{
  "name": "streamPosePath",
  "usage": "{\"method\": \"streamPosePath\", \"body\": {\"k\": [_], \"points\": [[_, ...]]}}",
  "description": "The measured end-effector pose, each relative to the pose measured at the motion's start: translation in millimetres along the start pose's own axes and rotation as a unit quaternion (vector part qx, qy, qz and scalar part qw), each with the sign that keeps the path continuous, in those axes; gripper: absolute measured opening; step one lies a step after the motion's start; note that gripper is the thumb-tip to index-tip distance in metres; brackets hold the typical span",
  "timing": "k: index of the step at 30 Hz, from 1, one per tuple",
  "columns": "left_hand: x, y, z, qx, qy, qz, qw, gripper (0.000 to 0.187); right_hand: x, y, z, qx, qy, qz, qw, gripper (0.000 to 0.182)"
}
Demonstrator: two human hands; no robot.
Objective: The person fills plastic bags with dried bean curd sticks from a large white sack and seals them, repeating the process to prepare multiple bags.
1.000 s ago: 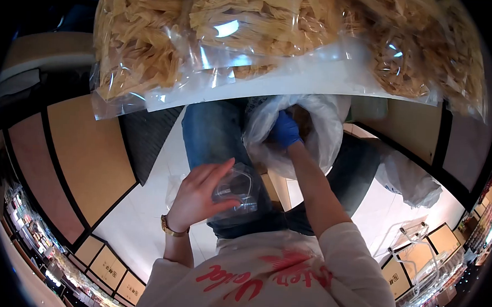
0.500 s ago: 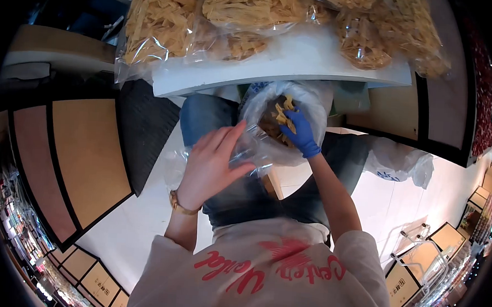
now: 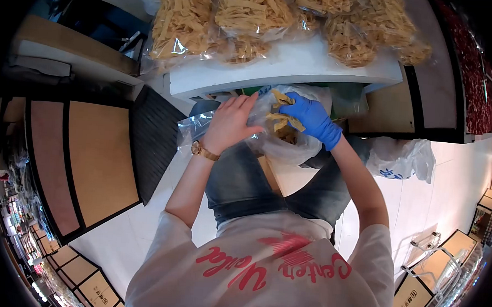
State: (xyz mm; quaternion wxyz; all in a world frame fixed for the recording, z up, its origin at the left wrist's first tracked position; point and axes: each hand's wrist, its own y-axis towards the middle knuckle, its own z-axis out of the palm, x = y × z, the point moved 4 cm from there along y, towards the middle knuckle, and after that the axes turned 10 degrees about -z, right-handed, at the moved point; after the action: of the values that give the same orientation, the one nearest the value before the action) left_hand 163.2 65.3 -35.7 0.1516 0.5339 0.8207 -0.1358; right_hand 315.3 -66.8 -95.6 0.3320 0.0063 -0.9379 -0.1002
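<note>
Gripping pale dried strips [image 3: 281, 113] in your gloved right hand [image 3: 310, 117] over the clear bag [image 3: 283, 141]; your left hand [image 3: 232, 122] clamped on its rim, at 12 o'clock below the tabletop [image 3: 295, 64]; packed bags [image 3: 253, 15] above

The scene was evenly and brightly lit from overhead. Glare was seen on the clear bags [image 3: 231, 19] and on the pale floor [image 3: 468, 165]. Strong fisheye distortion was shown, with straight lines bent and black corners left around the circular frame. Edge detail was smeared.
</note>
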Motion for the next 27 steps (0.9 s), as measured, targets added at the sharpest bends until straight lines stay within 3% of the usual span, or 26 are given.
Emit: {"method": "streamPosePath", "body": {"k": [2, 5, 7, 8, 11, 13, 16, 20, 25, 27], "points": [[-3.6, -0.8, -1.8, 0.005, -0.009, -0.001, 1.000, 0.076, 0.1, 5.1, -1.7, 0.018, 0.034, 0.000, 0.999, 0.033], [-5.0, -1.7, 0.2, 0.008, -0.020, 0.011, 1.000, 0.077, 13.0, 15.5, -2.9, 0.038, 0.023, -0.081, 0.996, 0.041], [-0.1, 0.9, 6.2, 0.017, -0.011, 0.013, 1.000, 0.080, 33.5, 22.7, -10.9, 0.075, -0.101, -0.147, 0.981, 0.046], [2.4, 2.4, 8.1, 0.016, -0.009, 0.010, 1.000, 0.080, 33.2, 24.7, -9.8, 0.074, -0.100, -0.150, 0.981, 0.046], [6.3, 10.5, 11.4, -0.004, -0.046, 0.006, 0.999, 0.083, 25.0, 24.5, -10.2, 0.073, -0.085, -0.149, 0.983, 0.057], [7.7, 14.6, 9.9, -0.035, -0.062, 0.006, 0.997, 0.083, 16.3, 24.1, -9.5, 0.101, -0.113, -0.075, 0.986, 0.066], [8.0, 19.2, 4.4, -0.028, -0.070, -0.004, 0.997, 0.083, 21.4, 21.6, -16.1, 0.059, -0.090, -0.072, 0.992, 0.067], [5.0, 20.9, 2.7, -0.034, -0.062, 0.014, 0.997, 0.084, 18.3, 19.5, -14.3, 0.096, -0.112, -0.050, 0.988, 0.069], [4.2, 16.7, 3.1, -0.017, -0.068, 0.046, 0.996, 0.087, 29.8, 22.2, -14.5, 0.038, -0.028, -0.121, 0.992, 0.060], [6.0, 14.1, 2.9, 0.008, -0.096, 0.050, 0.994, 0.084, 32.3, 23.0, -12.7, 0.100, 0.001, -0.083, 0.992, 0.058]]}}
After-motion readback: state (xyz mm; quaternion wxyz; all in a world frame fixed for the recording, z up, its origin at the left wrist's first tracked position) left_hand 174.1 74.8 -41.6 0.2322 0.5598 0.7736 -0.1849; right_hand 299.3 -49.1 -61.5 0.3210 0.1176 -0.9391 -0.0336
